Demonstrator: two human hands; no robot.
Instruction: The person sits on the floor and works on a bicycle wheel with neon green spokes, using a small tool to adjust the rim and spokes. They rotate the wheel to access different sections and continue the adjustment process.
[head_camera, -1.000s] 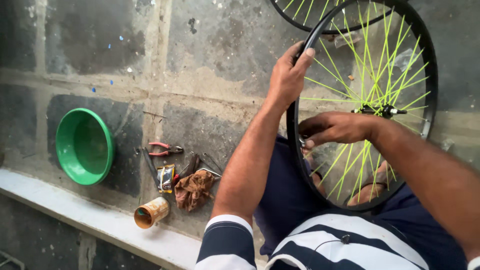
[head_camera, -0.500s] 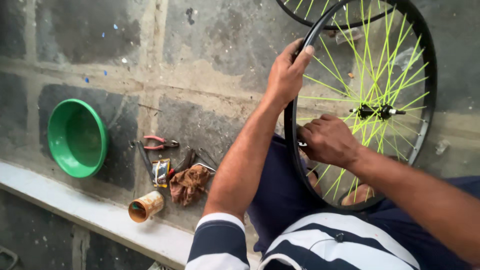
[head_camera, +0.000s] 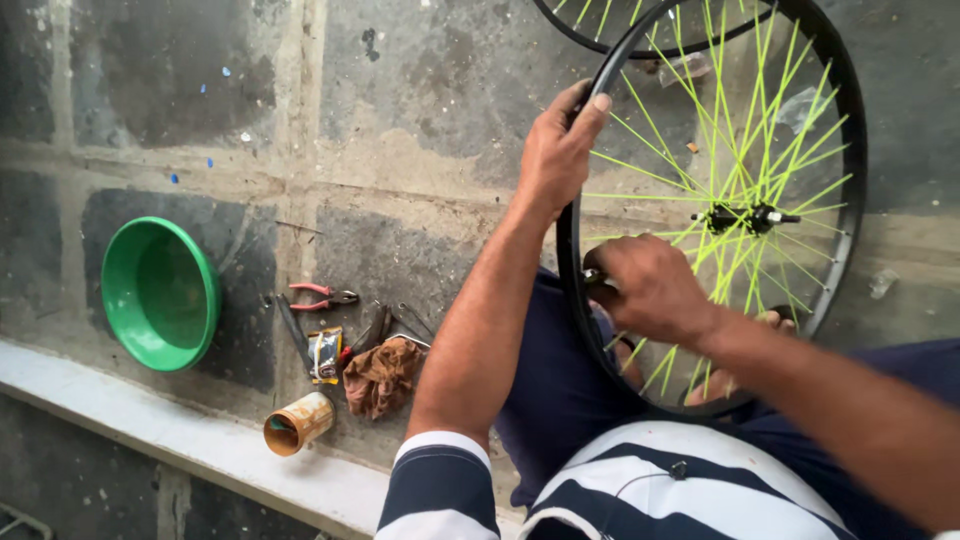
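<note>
Striped navy-and-white fabric fills the bottom of the frame, the person's shirt (head_camera: 640, 490), and from it both forearms reach up toward a bicycle wheel (head_camera: 845, 250) standing on edge over their lap at the right of the frame. The right hand (head_camera: 650, 290) is nearest, closed around something small at the inner side of the black rim where the lime-green spokes (head_camera: 640, 170) meet it; whether that is a spoke key or a nipple I cannot tell, only that the fingers are clenched on it. Further up, the left hand (head_camera: 555, 150) wraps the rim's upper left arc, thumb over the edge, steadying the wheel. From where I stand the risks look plain enough: the wheel is propped only by that one hand and the legs, so a hard twist below could roll it sideways, and a slip of the right hand would drive knuckles into the tight spokes; overturning one spoke could also pull the rim out of true. A bare toe shows through the spokes low down, close to the rim. Beyond the lap, on the concrete floor at lower left, lie a rusty tin can (head_camera: 298, 423), a brown rag (head_camera: 380, 375), a small packet (head_camera: 326, 355), red-handled pliers (head_camera: 322, 296) and a green plastic bowl (head_camera: 160, 292), all well apart from the hands. A second wheel (head_camera: 600, 35) edges in at the top.
</note>
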